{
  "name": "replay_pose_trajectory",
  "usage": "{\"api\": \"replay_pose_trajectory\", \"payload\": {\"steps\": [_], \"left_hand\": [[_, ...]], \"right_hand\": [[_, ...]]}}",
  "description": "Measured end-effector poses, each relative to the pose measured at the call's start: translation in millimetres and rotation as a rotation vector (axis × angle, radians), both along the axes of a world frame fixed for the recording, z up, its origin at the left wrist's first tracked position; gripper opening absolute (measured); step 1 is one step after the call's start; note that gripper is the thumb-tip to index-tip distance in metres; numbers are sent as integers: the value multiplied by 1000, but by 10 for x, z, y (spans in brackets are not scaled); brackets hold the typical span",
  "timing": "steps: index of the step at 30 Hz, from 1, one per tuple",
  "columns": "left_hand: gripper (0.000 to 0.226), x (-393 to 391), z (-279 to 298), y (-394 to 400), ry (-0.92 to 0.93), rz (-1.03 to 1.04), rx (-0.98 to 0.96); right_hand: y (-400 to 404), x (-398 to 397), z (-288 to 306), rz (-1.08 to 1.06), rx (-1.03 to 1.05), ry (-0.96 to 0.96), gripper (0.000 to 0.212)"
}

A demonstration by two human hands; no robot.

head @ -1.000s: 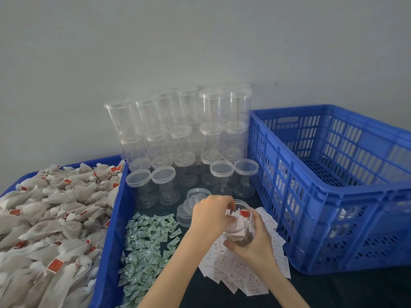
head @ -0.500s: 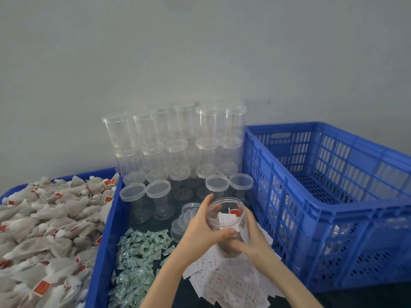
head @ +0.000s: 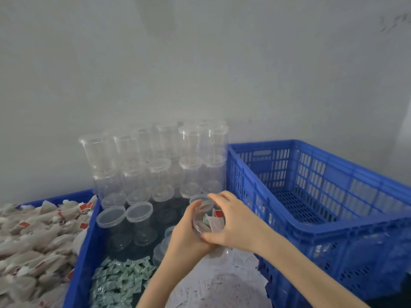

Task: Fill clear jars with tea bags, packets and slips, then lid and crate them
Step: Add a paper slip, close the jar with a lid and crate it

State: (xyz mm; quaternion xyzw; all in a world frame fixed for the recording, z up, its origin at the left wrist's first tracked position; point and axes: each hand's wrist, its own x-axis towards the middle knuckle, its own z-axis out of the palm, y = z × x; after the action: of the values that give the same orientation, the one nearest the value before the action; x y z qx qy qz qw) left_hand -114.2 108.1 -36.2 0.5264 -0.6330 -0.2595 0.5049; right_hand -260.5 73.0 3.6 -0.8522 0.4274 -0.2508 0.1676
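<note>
A clear jar (head: 208, 221) holding a tea bag, a green packet and a white slip is lifted above the table, tilted. My left hand (head: 184, 238) grips its left side and base. My right hand (head: 231, 223) wraps over its right side and top, fingers on the clear lid at its mouth. Lidded empty jars (head: 160, 165) are stacked against the wall behind. Green packets (head: 120, 278) lie in a heap at the lower left of centre, white slips (head: 213, 283) beneath my arms. Tea bags (head: 37, 238) fill the left blue tub.
A large blue slatted crate (head: 322, 221) stands at the right, its inside bare where visible. Loose clear lids (head: 164, 243) are piled just left of my left hand. Two lidded jars (head: 124, 215) stand nearest in front. A grey wall closes the back.
The jar has been raised off the slips and tilted. My right hand has gone from under the jar to over its top and side. The view has tipped upward.
</note>
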Motion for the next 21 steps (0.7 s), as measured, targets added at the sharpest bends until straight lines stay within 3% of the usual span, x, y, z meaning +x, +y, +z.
{"api": "replay_pose_trajectory", "payload": {"steps": [6, 15, 21], "left_hand": [[87, -109, 250, -110, 126, 33, -136], [38, -277, 283, -389, -9, -23, -142], [33, -398, 200, -503, 52, -57, -92]], "right_hand": [[-153, -58, 477, -59, -197, -59, 90], [-535, -722, 1026, -296, -354, -269, 94], [-1009, -1363, 960, -586, -332, -238, 81]]}}
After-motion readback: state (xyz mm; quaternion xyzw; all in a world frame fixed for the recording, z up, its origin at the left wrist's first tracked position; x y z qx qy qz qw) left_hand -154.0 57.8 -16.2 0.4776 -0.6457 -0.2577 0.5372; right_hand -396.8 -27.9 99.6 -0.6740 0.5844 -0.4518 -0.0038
